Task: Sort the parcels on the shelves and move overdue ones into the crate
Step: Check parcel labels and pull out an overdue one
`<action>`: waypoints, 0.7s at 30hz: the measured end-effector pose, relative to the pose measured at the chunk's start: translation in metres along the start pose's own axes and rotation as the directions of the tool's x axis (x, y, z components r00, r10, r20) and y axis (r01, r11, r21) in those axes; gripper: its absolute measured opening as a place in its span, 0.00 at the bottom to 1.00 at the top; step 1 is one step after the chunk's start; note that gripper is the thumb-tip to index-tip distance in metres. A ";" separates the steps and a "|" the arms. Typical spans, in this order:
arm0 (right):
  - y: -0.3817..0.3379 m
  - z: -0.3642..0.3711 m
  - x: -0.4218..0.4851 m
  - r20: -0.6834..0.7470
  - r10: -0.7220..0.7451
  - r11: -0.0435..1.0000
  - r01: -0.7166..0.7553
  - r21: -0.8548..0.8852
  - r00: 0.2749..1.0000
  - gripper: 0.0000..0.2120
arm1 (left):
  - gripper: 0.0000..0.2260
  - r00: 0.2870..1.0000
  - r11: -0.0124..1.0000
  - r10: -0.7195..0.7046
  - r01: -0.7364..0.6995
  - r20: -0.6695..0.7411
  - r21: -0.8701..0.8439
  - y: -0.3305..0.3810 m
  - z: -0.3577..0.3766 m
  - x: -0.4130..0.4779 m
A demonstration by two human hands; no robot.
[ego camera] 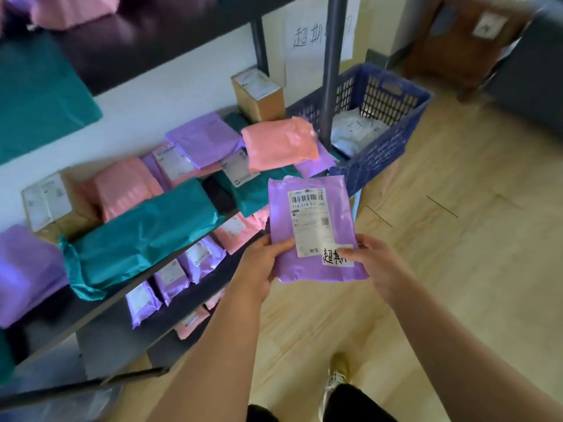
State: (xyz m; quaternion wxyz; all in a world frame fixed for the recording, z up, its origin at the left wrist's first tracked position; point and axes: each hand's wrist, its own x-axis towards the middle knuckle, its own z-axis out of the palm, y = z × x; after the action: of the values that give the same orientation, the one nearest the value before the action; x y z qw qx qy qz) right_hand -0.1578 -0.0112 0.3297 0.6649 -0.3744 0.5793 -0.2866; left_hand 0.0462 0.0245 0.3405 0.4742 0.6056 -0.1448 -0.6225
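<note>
Both hands, left hand [263, 263], right hand [376, 269], gripping purple parcel [316, 229] (label up), blue crate [393, 117] beyond

You have two cardboard boxes [48, 202] [259, 97], at left and upper centre, one blue crate [376, 159] at upper right, and one purple parcel [281, 214] between your two hands [262, 264] [379, 269].

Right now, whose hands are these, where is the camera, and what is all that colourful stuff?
There is no machine here: these are a person's two bare hands. The camera sits on their head and looks down, so you see what they see. The left hand and right hand both hold a purple parcel with a white label. Beside them a shelf carries many more, like a teal parcel and a pink parcel, plus a cardboard box. The blue crate at the shelf's far end has a pale parcel inside.
</note>
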 end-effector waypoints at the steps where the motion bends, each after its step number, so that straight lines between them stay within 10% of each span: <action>1: -0.011 -0.020 0.008 -0.011 -0.008 1.000 0.008 0.010 1.000 0.14 | 0.13 1.000 1.000 -0.003 0.003 -0.005 0.003 0.002 0.023 0.011; 7: -0.039 -0.103 0.047 -0.111 -0.026 1.000 0.027 0.010 0.993 0.14 | 0.26 0.999 1.000 -0.023 0.023 0.027 0.017 0.006 0.117 0.053; 21: -0.130 -0.180 0.184 -0.252 0.015 0.999 -0.004 0.042 0.968 0.15 | 0.10 1.000 0.986 -0.001 -0.001 0.014 0.170 0.062 0.240 0.204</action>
State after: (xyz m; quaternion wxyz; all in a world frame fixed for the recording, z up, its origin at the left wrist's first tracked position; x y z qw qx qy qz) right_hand -0.2977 -0.2629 0.3267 0.5947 -0.3185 0.6549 -0.3405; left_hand -0.1048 -0.2582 0.3158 0.4201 0.6394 -0.2006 -0.6120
